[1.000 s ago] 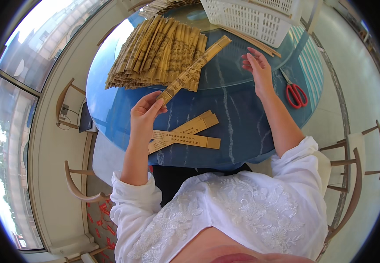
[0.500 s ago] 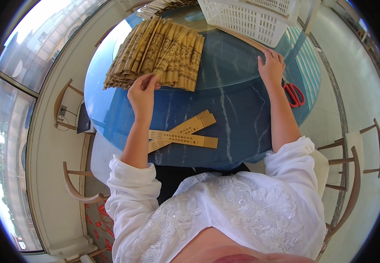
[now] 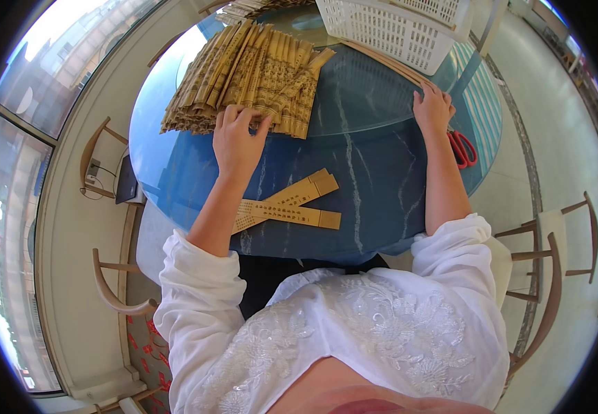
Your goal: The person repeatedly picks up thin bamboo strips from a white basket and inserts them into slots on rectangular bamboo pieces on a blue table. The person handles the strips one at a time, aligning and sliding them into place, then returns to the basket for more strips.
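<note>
A broad stack of gold printed paper sleeves (image 3: 243,79) lies at the far left of the table. My left hand (image 3: 239,141) is at its near edge, thumb and forefinger pinched at the lower end of one sleeve (image 3: 322,59). This sleeve slants across the others, its far end sticking out to the right. At the right, my right hand (image 3: 435,109) rests on the table, fingers curled over the near ends of some thin light sticks (image 3: 385,61). Two more gold sleeves (image 3: 292,213) lie crossed nearer to me; my left forearm partly covers them.
A white perforated plastic basket (image 3: 388,31) stands at the far right of the round blue table (image 3: 312,241). Red-handled scissors (image 3: 462,150) lie beside my right wrist. More bundled strips (image 3: 264,7) are at the far edge. Wooden chairs (image 3: 544,303) surround the table.
My left hand has shifted right along the stack's near edge, and the slanting sleeve has moved right with it. My right hand has barely moved.
</note>
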Demonstrator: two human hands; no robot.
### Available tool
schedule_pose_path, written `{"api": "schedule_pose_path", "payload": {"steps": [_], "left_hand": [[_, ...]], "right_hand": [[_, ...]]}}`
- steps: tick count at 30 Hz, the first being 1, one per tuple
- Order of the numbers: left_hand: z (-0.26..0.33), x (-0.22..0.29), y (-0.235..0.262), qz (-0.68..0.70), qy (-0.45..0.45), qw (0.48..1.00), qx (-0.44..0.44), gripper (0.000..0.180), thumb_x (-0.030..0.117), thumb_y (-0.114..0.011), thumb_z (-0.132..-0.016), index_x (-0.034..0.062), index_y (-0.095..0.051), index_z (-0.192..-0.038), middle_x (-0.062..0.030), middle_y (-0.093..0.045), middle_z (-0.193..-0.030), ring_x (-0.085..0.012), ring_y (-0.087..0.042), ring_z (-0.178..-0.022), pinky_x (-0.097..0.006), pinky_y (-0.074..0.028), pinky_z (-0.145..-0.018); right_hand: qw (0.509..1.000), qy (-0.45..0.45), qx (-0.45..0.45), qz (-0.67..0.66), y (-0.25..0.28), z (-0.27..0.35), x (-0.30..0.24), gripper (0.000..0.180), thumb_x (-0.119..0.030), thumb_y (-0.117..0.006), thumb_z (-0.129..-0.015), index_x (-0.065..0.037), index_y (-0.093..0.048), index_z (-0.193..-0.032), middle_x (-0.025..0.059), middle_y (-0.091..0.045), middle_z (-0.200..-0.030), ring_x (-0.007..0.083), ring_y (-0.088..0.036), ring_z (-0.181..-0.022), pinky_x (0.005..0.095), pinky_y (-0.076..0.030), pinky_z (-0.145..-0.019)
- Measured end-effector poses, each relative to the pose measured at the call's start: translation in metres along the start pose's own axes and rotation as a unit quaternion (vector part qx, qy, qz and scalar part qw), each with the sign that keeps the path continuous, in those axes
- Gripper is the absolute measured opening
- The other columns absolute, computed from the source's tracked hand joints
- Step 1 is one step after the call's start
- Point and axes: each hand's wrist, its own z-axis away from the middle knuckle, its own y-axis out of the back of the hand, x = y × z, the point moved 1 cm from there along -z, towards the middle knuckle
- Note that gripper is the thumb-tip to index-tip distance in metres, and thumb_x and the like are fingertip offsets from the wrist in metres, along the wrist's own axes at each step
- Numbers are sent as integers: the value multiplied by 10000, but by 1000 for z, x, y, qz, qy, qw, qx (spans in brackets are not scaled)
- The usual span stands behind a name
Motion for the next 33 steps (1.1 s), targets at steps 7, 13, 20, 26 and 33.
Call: {"api": "schedule_pose_path", "payload": {"steps": [7, 13, 20, 26, 33], "left_hand": [[-14, 11, -5, -76, -32, 988, -127, 252, 332, -758, -838, 105, -684, -920, -34, -651, -854, -246, -641, -832, -390, -511, -715], [-17, 29, -12, -78, 15, 971, -228, 285, 309, -665, -907, 116, -649, -1116, -81, -690, -768, -261, -673, -739, -414, -521, -651], [-13, 48, -21, -49, 15, 969, -241, 308, 272, -580, -953, 140, -613, -1229, -105, -653, -635, -304, -649, -601, -439, -499, -559], [-12, 44, -38, -65, -44, 965, -251, 270, 258, -586, -951, 146, -635, -1191, -109, -640, -617, -316, -636, -580, -444, -492, -543], [1, 46, 10, 109, -82, 953, -269, 241, 252, -708, -879, 100, -724, -1066, -68, -670, -902, -245, -617, -891, -362, -495, -803]], "right_hand": [[1000, 17, 17, -18, -5, -1, 3, 264, -305, -661, -892, -155, -707, -1105, 9, -622, -1198, 297, -510, -1181, 501, -375, -979], [999, 28, -7, -37, 8, 0, -9, 152, -275, -684, -880, -151, -697, -967, 27, -632, -1101, 297, -538, -1124, 479, -415, -924], [993, 32, 12, -116, 3, -2, -9, 158, -250, -677, -885, -94, -655, -897, 107, -681, -895, 333, -639, -907, 460, -500, -761], [967, 28, 21, -251, 4, 1, -19, 165, -216, -667, -891, -60, -668, -944, 141, -693, -831, 334, -671, -793, 422, -522, -712], [955, -20, 2, -295, 26, 0, -29, 164, -159, -636, -927, -37, -692, -1020, 118, -721, -874, 216, -695, -755, 345, -543, -724]]}}
